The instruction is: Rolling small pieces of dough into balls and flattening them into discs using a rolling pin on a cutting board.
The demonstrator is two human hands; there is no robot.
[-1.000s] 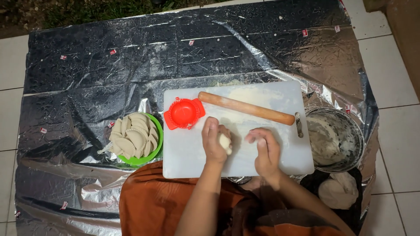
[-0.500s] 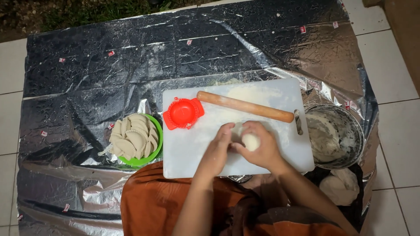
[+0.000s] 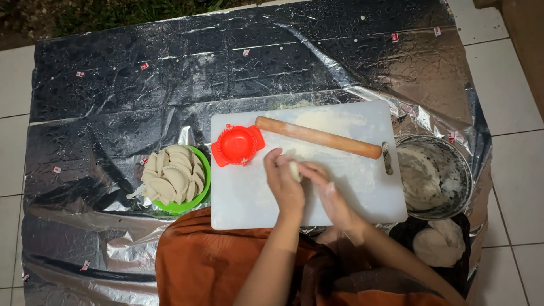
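STEP: dough ball (image 3: 294, 170) is rolled between left hand (image 3: 285, 184) and right hand (image 3: 327, 192), both grips clenched on it, above cutting board (image 3: 249, 201) | NEXT, judged: flattening with rolling pin (image 3: 318, 137) is called for

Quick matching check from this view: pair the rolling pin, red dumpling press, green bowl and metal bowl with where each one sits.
Things:
1. rolling pin
2. red dumpling press
3. green bowl
4. metal bowl

Places:
A. on the foil, beyond the board's right edge
B. on the board's top left corner
C. lying slantwise across the board's top
D. on the foil left of the board, full of folded dumplings

Pairs: 1-C, 2-B, 3-D, 4-A
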